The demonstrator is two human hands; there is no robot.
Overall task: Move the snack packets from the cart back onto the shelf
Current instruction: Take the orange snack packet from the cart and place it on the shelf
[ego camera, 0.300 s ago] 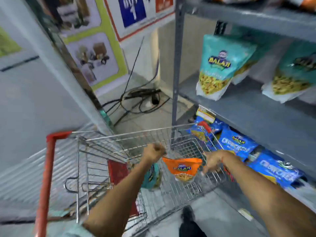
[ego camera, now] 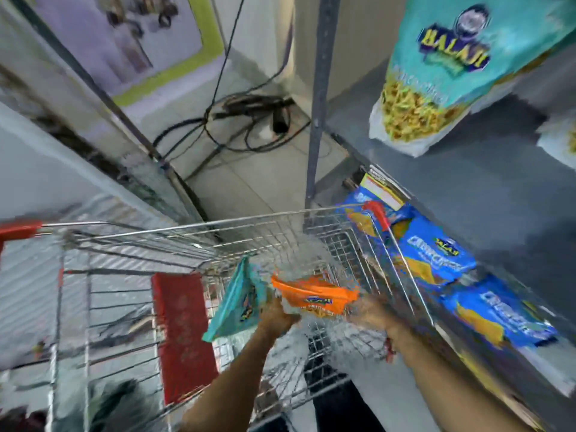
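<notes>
- Two bare forearms reach forward from the bottom edge into the wire cart (ego camera: 131, 241), angled up toward 12 o'clock; the left arm rises from about 6 o'clock, the right from about 5 o'clock.
- Left hand (ego camera: 276, 316) sits over the middle of the basket, knuckles up, wrist fairly straight. Right hand (ego camera: 369, 310) is at its 3 o'clock, near the cart's right wall, badly blurred.
- Cart has chrome mesh sides, red corner caps and a red panel (ego camera: 182, 335) at the 9 o'clock side of the hands.
- Grey metal shelf (ego camera: 486, 194) runs along the right side, from 1 to 4 o'clock, with an upright post (ego camera: 318, 98) at 12 o'clock.
- On the upper level stands a teal Balaji packet (ego camera: 442, 73), upright; below, at 3 o'clock, lie blue packets (ego camera: 436, 254) side by side.
- Beyond the cart, at 12 o'clock, pale floor tiles carry a tangle of black cables (ego camera: 246, 123); a poster with a green border (ego camera: 162, 42) hangs on the wall at 11 o'clock.
- Left hand is closed in a grip on the teal snack packet (ego camera: 237, 304), which hangs tilted at its 9 o'clock, and it also touches the near left edge of the orange snack packet (ego camera: 314, 296).
- Orange packet is held above the cart floor between the two hands, lying nearly flat.
- Right hand meets the orange packet's right end; blur hides how far its fingers are curled, so I cannot tell its grip.
</notes>
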